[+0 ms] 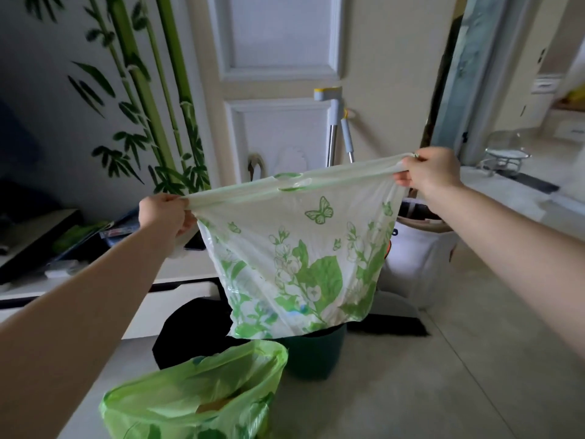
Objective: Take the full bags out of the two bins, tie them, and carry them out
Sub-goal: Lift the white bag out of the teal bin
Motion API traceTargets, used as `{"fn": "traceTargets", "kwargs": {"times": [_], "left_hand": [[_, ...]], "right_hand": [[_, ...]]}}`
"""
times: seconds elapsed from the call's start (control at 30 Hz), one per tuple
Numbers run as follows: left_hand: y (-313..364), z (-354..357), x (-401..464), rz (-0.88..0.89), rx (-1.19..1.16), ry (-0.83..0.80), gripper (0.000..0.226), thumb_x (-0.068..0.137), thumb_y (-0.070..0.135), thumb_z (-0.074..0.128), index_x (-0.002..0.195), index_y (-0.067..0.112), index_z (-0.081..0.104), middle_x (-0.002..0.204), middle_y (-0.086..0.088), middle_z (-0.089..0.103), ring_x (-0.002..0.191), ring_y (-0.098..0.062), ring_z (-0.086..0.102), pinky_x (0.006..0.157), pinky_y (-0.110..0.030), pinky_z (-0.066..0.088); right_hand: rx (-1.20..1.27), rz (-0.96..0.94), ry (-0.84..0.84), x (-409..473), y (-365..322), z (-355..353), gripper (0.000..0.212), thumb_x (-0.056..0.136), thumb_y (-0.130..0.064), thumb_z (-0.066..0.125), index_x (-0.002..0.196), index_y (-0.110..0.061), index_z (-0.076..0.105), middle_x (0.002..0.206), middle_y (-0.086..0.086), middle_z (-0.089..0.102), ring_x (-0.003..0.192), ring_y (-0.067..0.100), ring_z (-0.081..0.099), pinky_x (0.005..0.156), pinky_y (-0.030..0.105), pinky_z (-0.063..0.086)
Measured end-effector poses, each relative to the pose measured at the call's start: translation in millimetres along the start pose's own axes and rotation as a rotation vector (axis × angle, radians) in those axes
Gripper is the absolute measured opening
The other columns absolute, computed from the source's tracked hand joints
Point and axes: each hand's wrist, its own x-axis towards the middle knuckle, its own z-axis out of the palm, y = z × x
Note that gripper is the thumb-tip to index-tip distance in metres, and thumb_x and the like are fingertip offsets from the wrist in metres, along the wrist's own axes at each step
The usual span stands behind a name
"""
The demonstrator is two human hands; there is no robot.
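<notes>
Before a white door (278,90), both hands' fingers (403,178) stretch the printed bag (294,248) taut.

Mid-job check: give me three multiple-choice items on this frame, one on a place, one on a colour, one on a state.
1. Where does the stretched floral bag hang?
A. over the dark green bin
B. on the counter
C. against the door

2. What colour is the bag's print?
A. blue
B. green
C. red

3. How is the bag held?
A. by one hand
B. lying loose on the floor
C. pulled taut between both hands

Key: 1 A, its bottom dangles right above the bin's rim; 2 B, green leaves and butterfly; 3 C, left hand and right hand each grip an end of its top edge.
</notes>
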Motion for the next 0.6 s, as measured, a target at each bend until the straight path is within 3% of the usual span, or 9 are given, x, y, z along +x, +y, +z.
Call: {"fn": "traceTargets", "kwargs": {"times": [0.1,0.17,0.23,0.33,0.43,0.6], "left_hand": [[6,-1,-18,0.010,0.038,-0.027,0.011,0.091,0.010,0.054,0.097,0.007,0.063,0.067,-0.009,0.057,0.051,-0.021,0.048,0.043,-0.023,0.045],[8,-1,-34,-0.016,0.028,-0.070,0.006,0.091,0.009,0.054,0.091,0.008,0.060,0.064,-0.008,0.054,0.048,-0.019,0.044,0.035,-0.017,0.040],[5,0,-47,-0.047,0.036,-0.105,0.005,0.089,0.007,0.058,0.086,0.008,0.061,0.063,-0.008,0.055,0.045,-0.018,0.045,0.036,-0.018,0.040],[-2,2,-65,-0.134,0.022,-0.168,0.014,0.086,0.005,0.061,0.072,0.008,0.059,0.061,-0.008,0.056,0.039,-0.016,0.047,0.042,-0.023,0.045],[-11,10,-86,-0.158,0.055,-0.244,0.016,0.086,0.004,0.060,0.072,0.009,0.057,0.063,-0.008,0.056,0.050,-0.019,0.050,0.051,-0.028,0.047],[-36,28,-116,-0.216,0.121,-0.372,0.016,0.087,0.009,0.059,0.071,0.008,0.057,0.062,-0.007,0.054,0.051,-0.018,0.049,0.047,-0.023,0.045]], "right_hand": [[-0.058,-0.013,0.049,-14,4,-24,0.016,0.089,-0.006,0.053,0.077,-0.004,0.064,0.070,0.014,0.065,0.047,0.015,0.061,0.046,0.021,0.054],[-0.083,0.001,0.066,-23,10,-42,0.014,0.086,-0.006,0.055,0.083,-0.004,0.068,0.062,0.009,0.064,0.043,0.013,0.060,0.046,0.022,0.055],[-0.113,0.021,0.082,-34,17,-61,0.012,0.085,-0.008,0.056,0.080,-0.008,0.068,0.059,0.006,0.063,0.043,0.012,0.061,0.052,0.025,0.057],[-0.140,0.058,0.111,-50,30,-88,0.010,0.085,-0.009,0.059,0.079,-0.009,0.067,0.058,0.007,0.063,0.043,0.013,0.061,0.047,0.022,0.057],[-0.162,0.082,0.137,-63,45,-112,0.011,0.083,-0.007,0.061,0.074,-0.007,0.067,0.057,0.008,0.063,0.045,0.016,0.060,0.049,0.024,0.058],[-0.207,0.166,0.177,-73,85,-149,0.015,0.077,-0.012,0.061,0.063,-0.011,0.067,0.034,-0.011,0.057,0.032,0.002,0.056,0.042,0.017,0.052]]}}
